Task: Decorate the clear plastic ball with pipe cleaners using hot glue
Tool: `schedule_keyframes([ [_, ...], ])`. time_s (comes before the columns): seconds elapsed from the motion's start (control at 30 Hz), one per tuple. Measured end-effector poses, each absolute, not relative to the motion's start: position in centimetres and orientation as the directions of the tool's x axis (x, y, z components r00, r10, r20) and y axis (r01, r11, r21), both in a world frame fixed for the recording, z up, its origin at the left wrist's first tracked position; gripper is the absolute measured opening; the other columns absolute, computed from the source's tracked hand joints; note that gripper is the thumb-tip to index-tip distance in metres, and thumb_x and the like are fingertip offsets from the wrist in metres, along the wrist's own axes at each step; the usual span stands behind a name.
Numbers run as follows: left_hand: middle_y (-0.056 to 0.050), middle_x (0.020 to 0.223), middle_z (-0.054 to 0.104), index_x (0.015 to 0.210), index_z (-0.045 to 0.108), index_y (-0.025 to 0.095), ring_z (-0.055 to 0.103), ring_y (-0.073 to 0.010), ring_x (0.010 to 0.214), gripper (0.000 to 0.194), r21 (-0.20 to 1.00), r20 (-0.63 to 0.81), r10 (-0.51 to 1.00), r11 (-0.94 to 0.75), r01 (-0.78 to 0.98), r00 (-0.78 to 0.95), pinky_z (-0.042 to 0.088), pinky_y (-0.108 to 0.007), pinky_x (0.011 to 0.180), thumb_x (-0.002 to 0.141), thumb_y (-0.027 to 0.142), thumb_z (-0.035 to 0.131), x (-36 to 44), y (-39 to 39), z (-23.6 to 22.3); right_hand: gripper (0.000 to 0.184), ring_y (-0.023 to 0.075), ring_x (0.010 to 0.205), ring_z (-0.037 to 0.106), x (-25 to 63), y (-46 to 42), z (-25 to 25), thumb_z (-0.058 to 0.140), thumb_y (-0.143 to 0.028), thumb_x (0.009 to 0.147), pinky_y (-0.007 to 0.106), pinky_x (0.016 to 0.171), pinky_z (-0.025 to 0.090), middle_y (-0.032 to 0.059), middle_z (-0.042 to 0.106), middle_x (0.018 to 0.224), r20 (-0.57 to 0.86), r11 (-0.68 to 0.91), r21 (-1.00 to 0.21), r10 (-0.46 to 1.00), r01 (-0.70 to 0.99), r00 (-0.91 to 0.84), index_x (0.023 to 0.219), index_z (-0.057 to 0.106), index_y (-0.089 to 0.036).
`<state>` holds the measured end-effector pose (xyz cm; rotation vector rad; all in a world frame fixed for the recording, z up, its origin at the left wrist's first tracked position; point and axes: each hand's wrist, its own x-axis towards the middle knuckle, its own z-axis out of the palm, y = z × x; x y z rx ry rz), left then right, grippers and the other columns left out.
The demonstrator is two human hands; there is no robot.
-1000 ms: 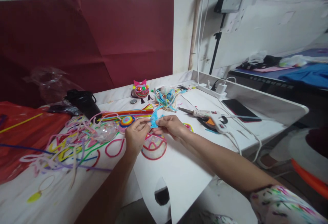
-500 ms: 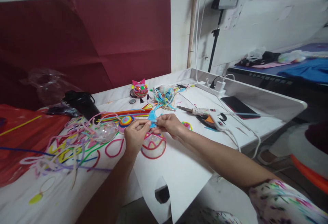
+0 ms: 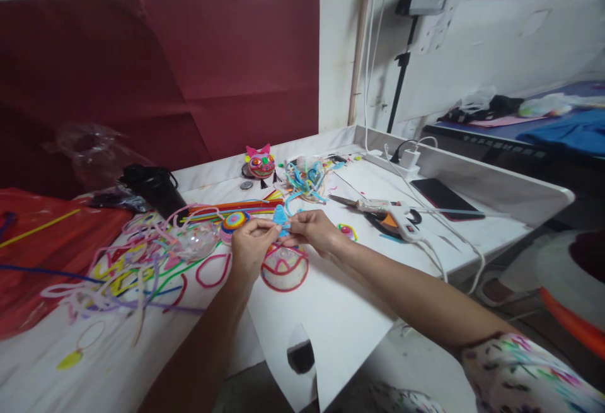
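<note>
Between my two hands is a small light-blue triangular piece (image 3: 280,214) that looks made of coiled pipe cleaner. The fingertips of my left hand (image 3: 253,246) pinch its left side. My right hand (image 3: 309,231) is closed on its right side, and the fingers hide its lower part. Just below them, a clear dome edged with red pipe cleaner (image 3: 285,279) lies on a white sheet of paper (image 3: 326,318). A disc of coloured rings (image 3: 235,221) is close to my left hand. Beyond my right wrist lies a small round pink and green piece (image 3: 348,231).
Loose pipe cleaners (image 3: 118,274) are heaped at the left. A pink animal-face ornament (image 3: 259,164) and blue strands (image 3: 305,180) are at the back. To the right are scissors (image 3: 350,202), a white glue gun (image 3: 404,224) with its cord and a phone (image 3: 447,198). A black bottle (image 3: 154,189) lies left.
The blue piece now shows slightly more upright between my fingertips. Both hands stay in nearly the same place over the dome, and the view has shifted slightly.
</note>
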<state>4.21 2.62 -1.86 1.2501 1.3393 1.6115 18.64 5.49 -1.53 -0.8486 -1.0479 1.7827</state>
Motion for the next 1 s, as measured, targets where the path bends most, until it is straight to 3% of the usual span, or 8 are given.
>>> schedule_keyframes([
  [0.43, 0.002, 0.060, 0.065, 0.067, 0.062, 0.018, 0.064, -0.0133, 0.057, 0.021, 0.970, 0.241, 0.915, -0.234, 0.061, -0.323, 0.050, -0.023, 0.056, 0.056, 0.022, 0.079, 4.4, 2.4, -1.6, 0.009, 0.0149, 0.061, 0.072, 19.5, 5.1, -1.6, 0.071, -0.011, 0.072, 0.024, 0.069, 0.060, 0.0032, 0.071, 0.063, -0.079, -0.287, -0.880, 0.874, -0.378, -0.480, 0.064, 0.067, -0.013],
  [0.6, 0.004, 0.068, 0.066, 0.082, 0.058, 0.020, 0.066, -0.0129, 0.063, 0.040, 0.971, 0.225, 0.926, -0.238, -0.009, -0.303, 0.052, -0.023, 0.062, 0.051, 0.017, 0.083, 4.3, 2.4, -1.4, 0.009, 0.0138, 0.057, 0.071, 19.5, 5.3, -1.9, 0.073, -0.013, 0.074, 0.023, 0.066, 0.060, 0.0010, 0.069, 0.058, -0.069, -0.253, -0.902, 0.884, -0.348, -0.463, 0.068, 0.067, -0.013],
  [0.83, -0.001, 0.066, 0.069, 0.079, 0.070, 0.015, 0.068, -0.0178, 0.067, 0.037, 0.987, 0.126, 0.968, -0.144, -0.072, -0.217, 0.053, -0.027, 0.064, 0.052, 0.033, 0.087, 4.0, 2.7, -1.6, 0.013, 0.0124, 0.050, 0.068, 19.7, 5.1, -1.5, 0.070, -0.018, 0.080, 0.021, 0.056, 0.058, 0.0003, 0.068, 0.052, -0.061, -0.221, -0.937, 0.867, -0.271, -0.494, 0.070, 0.062, -0.014],
  [1.0, -0.002, 0.065, 0.070, 0.074, 0.070, 0.015, 0.066, -0.0170, 0.059, 0.039, 0.989, 0.072, 0.984, -0.092, -0.117, -0.164, 0.053, -0.027, 0.056, 0.050, 0.040, 0.088, 4.0, 2.5, -1.4, 0.029, 0.0130, 0.052, 0.069, 20.3, 5.9, -2.0, 0.081, -0.034, 0.070, 0.020, 0.051, 0.056, 0.0017, 0.070, 0.058, -0.020, -0.200, -0.945, 0.824, -0.257, -0.566, 0.073, 0.062, -0.013],
])
